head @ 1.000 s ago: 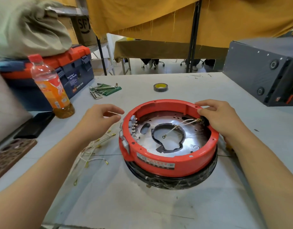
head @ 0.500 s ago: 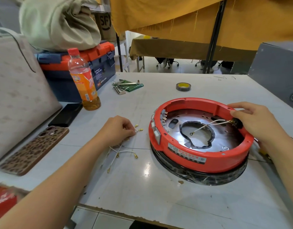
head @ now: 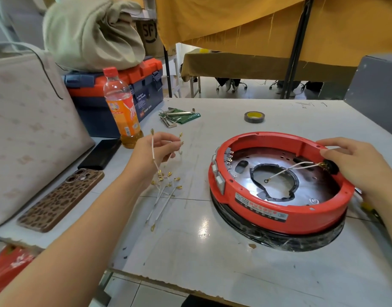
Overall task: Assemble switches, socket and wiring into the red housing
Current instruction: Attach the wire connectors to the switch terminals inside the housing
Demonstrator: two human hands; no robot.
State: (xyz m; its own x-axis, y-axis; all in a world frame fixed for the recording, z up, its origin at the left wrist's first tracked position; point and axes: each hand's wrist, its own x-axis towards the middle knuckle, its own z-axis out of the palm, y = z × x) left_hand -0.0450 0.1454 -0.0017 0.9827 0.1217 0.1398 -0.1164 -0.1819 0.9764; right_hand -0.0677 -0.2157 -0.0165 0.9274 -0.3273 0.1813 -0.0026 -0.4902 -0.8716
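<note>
The round red housing (head: 285, 209) lies open side up on a black ring on the white table (head: 212, 251). Grey switches (head: 219, 181) sit in its left wall. A black socket (head: 330, 166) sits in its right wall, with white wires (head: 290, 169) running from it over the metal plate. My right hand (head: 354, 167) grips the housing's right rim at the socket. My left hand (head: 156, 151) is raised left of the housing and pinches white wires with brass terminals (head: 154, 149). More loose wires (head: 164, 191) lie on the table below it.
An orange drink bottle (head: 122, 107), a blue and red toolbox (head: 128, 94), hex keys (head: 175, 118) and a tape roll (head: 254, 117) stand at the back. Two phones (head: 62, 198) and a bag (head: 24, 120) lie left. A grey box (head: 376, 91) is at right.
My left hand reached down to the loose wires on the table, then lifted a few of them. The view has swung left. My right hand stays on the housing's rim.
</note>
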